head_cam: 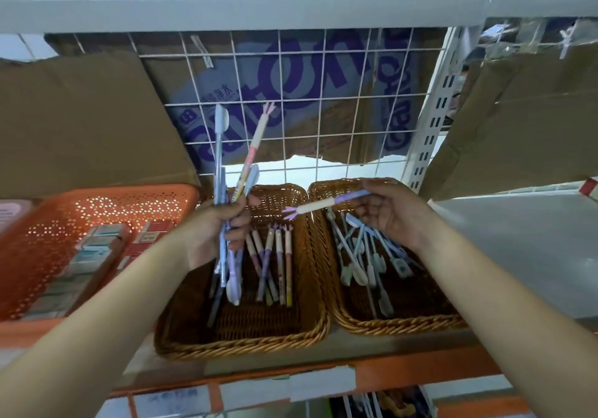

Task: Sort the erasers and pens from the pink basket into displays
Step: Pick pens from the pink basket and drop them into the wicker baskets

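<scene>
My left hand (213, 230) grips a bunch of pens (234, 172) that stand upright and fan out above my fist. My right hand (388, 214) pinches a single purple-and-cream pen (323, 205) with a claw-shaped tip, held level above the gap between two wicker baskets. The left wicker basket (239, 341) holds several pens (275, 262) of the claw-tipped kind. The right wicker basket (398, 324) holds several blue and grey pens (365, 256). An orange perforated basket (106, 204) with small boxes (94, 252) stands to the left.
The baskets sit on a shelf with an orange front edge (404, 372). Behind them hangs a white wire grid (323, 100) backed by cardboard (81, 120). A grey shelf board (226, 0) runs overhead. Bare shelf surface (517, 249) lies to the right.
</scene>
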